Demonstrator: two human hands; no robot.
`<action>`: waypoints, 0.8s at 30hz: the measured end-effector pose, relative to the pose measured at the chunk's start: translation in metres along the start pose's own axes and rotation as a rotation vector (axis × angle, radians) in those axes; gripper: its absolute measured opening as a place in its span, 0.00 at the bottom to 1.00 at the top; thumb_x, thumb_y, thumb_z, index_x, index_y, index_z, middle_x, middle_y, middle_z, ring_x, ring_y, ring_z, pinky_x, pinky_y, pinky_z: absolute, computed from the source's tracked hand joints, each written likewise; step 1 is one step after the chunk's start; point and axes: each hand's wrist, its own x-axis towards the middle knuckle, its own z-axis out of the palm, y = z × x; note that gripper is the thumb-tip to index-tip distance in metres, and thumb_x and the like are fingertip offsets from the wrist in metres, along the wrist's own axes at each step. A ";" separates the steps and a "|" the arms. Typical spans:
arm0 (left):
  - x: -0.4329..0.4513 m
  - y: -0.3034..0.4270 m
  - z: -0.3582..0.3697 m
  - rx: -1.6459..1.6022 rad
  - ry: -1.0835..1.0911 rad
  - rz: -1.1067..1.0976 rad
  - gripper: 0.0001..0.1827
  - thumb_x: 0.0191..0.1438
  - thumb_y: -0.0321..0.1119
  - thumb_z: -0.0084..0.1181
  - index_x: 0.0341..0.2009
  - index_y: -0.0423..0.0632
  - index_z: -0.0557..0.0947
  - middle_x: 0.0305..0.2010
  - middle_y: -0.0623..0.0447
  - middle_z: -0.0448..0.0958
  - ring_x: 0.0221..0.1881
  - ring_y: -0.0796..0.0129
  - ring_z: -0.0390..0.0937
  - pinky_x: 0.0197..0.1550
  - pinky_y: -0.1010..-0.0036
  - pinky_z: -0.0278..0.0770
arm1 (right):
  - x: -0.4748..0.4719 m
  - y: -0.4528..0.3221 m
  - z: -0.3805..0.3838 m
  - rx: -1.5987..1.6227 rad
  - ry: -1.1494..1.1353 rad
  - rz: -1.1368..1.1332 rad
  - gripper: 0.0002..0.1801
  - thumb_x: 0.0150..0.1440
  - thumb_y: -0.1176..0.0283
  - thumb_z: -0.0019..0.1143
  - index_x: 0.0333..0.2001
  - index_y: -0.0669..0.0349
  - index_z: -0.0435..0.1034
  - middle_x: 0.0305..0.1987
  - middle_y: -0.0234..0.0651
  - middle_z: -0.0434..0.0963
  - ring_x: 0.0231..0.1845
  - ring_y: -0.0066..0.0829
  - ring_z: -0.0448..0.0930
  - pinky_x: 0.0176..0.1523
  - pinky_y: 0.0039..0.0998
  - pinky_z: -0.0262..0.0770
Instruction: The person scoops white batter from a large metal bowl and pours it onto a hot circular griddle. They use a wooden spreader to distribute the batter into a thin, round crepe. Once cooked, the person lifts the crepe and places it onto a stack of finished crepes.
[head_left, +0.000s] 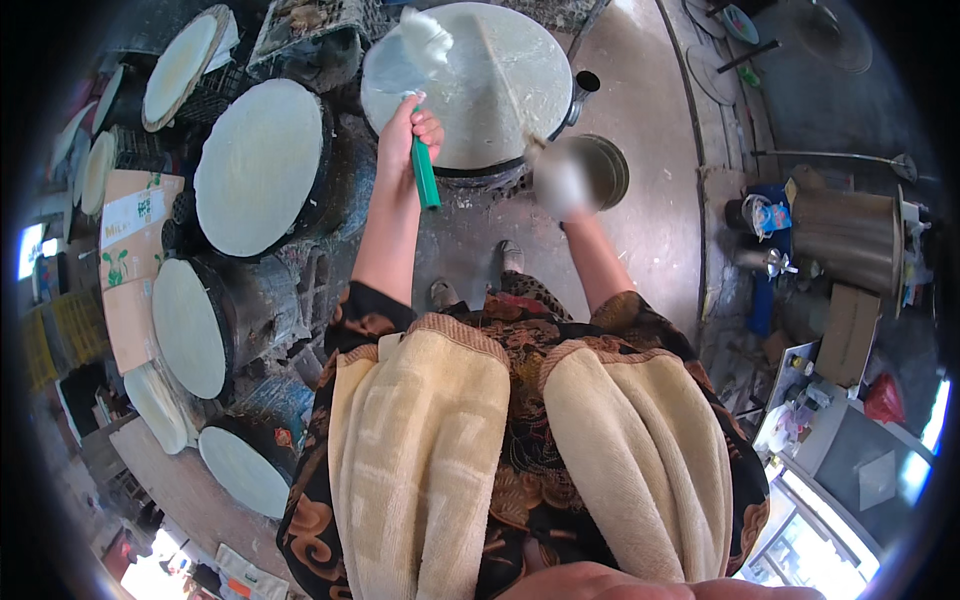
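My left hand (411, 135) is closed around the green handle (424, 169) of a scraper. Its translucent blade (397, 67) lies over a large round griddle (517, 60) coated with a thin, pale layer. At the blade's far side sits a white, wet-looking lump of dough or batter (427, 41). A thin pale strip or stick (502, 82) runs across the griddle towards my right hand (562, 180). That hand is a white blur beside the griddle's near right edge, partly over a metal pot (611, 172). Whether it grips the strip cannot be made out.
Several other round griddles, including one large one (259, 169), stand on the left with pale sheets on them. Behind these is a cardboard box (135, 247). A short black pipe (585, 84) juts from the griddle's right side. A metal drum (844, 240) stands far right.
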 end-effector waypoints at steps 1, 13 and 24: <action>0.000 0.004 0.003 0.013 -0.041 -0.050 0.21 0.60 0.46 0.47 0.17 0.57 0.62 0.11 0.64 0.56 0.12 0.79 0.57 0.13 0.81 0.49 | -0.006 0.003 0.008 -0.175 -0.001 -0.103 0.28 0.60 0.60 0.47 0.60 0.65 0.62 0.34 0.29 0.75 0.30 0.16 0.71 0.35 0.19 0.68; -0.134 0.058 -0.029 -0.277 -0.326 0.214 0.10 0.65 0.38 0.41 0.42 0.48 0.73 0.15 0.64 0.57 0.11 0.83 0.55 0.11 0.85 0.56 | -0.064 -0.023 0.022 -0.046 -0.250 0.432 0.23 0.55 0.58 0.55 0.52 0.58 0.71 0.20 0.24 0.68 0.15 0.14 0.63 0.17 0.19 0.57; -0.276 -0.044 -0.134 -0.149 0.347 0.179 0.19 0.60 0.48 0.49 0.22 0.55 0.65 0.10 0.65 0.54 0.08 0.80 0.52 0.09 0.81 0.49 | -0.132 -0.111 0.165 -0.160 -0.941 0.168 0.24 0.55 0.62 0.55 0.52 0.66 0.69 0.26 0.30 0.74 0.22 0.16 0.71 0.25 0.18 0.68</action>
